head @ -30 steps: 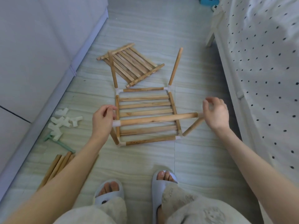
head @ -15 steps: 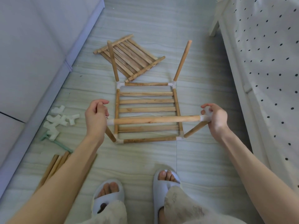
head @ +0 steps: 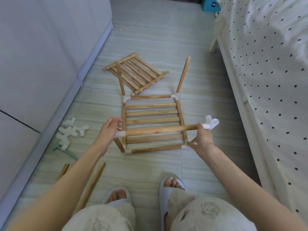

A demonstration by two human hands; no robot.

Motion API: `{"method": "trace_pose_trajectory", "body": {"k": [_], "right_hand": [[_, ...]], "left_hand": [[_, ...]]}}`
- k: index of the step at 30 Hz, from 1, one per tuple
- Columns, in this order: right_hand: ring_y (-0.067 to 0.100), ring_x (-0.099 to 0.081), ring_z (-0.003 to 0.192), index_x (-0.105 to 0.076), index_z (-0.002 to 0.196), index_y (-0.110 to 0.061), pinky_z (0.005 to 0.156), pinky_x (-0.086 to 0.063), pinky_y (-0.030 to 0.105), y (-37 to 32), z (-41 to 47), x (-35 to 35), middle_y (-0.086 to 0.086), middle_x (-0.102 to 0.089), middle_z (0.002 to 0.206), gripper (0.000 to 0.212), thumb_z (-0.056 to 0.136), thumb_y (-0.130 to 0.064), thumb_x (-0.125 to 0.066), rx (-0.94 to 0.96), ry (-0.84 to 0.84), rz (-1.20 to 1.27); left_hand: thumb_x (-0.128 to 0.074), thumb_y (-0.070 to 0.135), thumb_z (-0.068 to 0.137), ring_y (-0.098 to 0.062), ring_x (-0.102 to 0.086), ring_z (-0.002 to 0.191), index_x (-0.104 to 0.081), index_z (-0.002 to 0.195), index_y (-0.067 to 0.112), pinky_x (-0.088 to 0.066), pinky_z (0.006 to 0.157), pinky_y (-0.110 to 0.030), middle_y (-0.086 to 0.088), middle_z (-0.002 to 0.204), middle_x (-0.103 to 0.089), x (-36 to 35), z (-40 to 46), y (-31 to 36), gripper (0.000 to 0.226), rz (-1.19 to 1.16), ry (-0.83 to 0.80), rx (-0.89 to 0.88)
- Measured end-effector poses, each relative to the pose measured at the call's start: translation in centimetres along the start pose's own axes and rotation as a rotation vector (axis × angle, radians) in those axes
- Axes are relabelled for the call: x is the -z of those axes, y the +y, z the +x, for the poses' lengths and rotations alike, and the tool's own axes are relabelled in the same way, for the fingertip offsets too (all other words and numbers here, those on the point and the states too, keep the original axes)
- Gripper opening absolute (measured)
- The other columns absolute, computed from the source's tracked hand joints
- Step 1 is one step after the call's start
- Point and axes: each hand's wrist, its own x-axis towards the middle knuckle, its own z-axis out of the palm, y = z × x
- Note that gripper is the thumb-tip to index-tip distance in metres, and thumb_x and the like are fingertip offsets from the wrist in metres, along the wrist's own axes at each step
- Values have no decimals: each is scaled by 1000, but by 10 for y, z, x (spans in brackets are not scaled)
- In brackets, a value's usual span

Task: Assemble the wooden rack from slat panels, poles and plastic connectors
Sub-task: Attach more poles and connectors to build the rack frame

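Rack frame and crossbar: present state

Slat panel (head: 152, 121) is seen lying flat on the floor (head: 150, 39), framed by white plastic connectors at its corners. Two far poles (head: 183, 74) are seated upright in the far connectors; two near poles rise toward the hands. A horizontal crossbar pole (head: 160, 130) is held above the near half of the panel, with a white connector on each end. A second slat panel (head: 135, 73) lies loose on the floor beyond.

The left hand (head: 109, 131) is curled around the left connector (head: 120, 134). The right hand (head: 202, 139) is closed around the crossbar just inside the right connector (head: 211, 123), whose open sockets are exposed past the fingers, while its lower fingers grip the near right pole
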Motion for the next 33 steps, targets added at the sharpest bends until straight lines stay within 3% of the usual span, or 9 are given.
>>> {"method": "trace_pose_trajectory", "body": {"k": [3, 5, 11, 15, 19, 23, 27, 31, 33], "right_hand": [[29, -49, 114, -43, 126, -11, 95, -46, 48, 3, -12, -19, 9, -43, 121, 32, 98, -27, -46, -118, -229, -11], [30, -55, 103, -44, 117, -6, 89, -49, 47, 4, -22, -36, 13, -51, 101, 24, 99, -22, -43, -143, -301, -39], [22, -57, 71, -43, 114, -7, 64, -52, 39, -5, -14, -44, 12, -55, 80, 19, 101, -9, -29, -57, -163, -135], [18, -49, 63, -47, 123, -7, 61, -49, 34, -10, 9, -25, 8, -51, 79, 28, 101, -15, -32, 130, 2, -302], [20, -48, 65, -32, 141, -5, 80, -49, 38, -24, 25, -15, 9, -50, 88, 42, 99, -10, -32, 209, 58, -444], [24, -49, 86, -31, 143, -11, 76, -45, 33, -29, 32, -19, 12, -52, 110, 53, 92, 3, -29, 310, 74, -641], [31, -54, 97, -42, 134, -8, 78, -46, 33, -31, 34, -21, 16, -54, 116, 45, 92, 2, -29, 402, 142, -793], [26, -50, 90, -42, 130, -5, 83, -47, 33, -34, 36, -23, 19, -49, 124, 40, 92, 1, -34, 459, 142, -914], [28, -50, 96, -35, 136, -4, 89, -48, 35, -34, 32, -26, 19, -40, 132, 44, 92, 1, -37, 462, 125, -971]], "left_hand": [[-25, 30, 103, -11, -49, 93, -57, 110, 19, -40, 73, -22, -1, 110, -50, -4, -20, 7, 35, 109, -170, 34], [-23, 36, 102, -11, -47, 105, -54, 118, 22, -38, 87, -24, 4, 119, -47, -10, -36, 9, 37, 46, -310, 79], [-40, 37, 98, -10, -59, 111, -57, 119, 22, -43, 101, -32, 7, 121, -60, -9, -52, 12, 32, -90, -660, 203], [-38, 34, 100, -15, -62, 106, -54, 123, 18, -49, 90, -29, 3, 116, -64, -6, -49, 4, 32, -38, -569, 178], [-38, 29, 101, -18, -62, 101, -55, 120, 16, -50, 82, -27, 1, 110, -65, 0, -45, -10, 29, 2, -461, 201], [-38, 23, 101, -19, -60, 97, -58, 114, 13, -49, 87, -34, -5, 109, -64, 8, -39, -29, 26, 47, -363, 247], [-37, 11, 100, -17, -55, 89, -58, 115, 5, -43, 65, -17, -7, 104, -60, 18, -40, -44, 26, 173, -238, 218], [-48, 12, 95, -29, -59, 103, -63, 102, 7, -48, 87, -34, -12, 105, -65, 40, -40, -60, 17, 326, -87, 197], [-56, 18, 92, -31, -55, 108, -55, 113, 5, -45, 92, -39, -15, 115, -60, 50, -41, -61, 24, 367, 79, 241]]}}
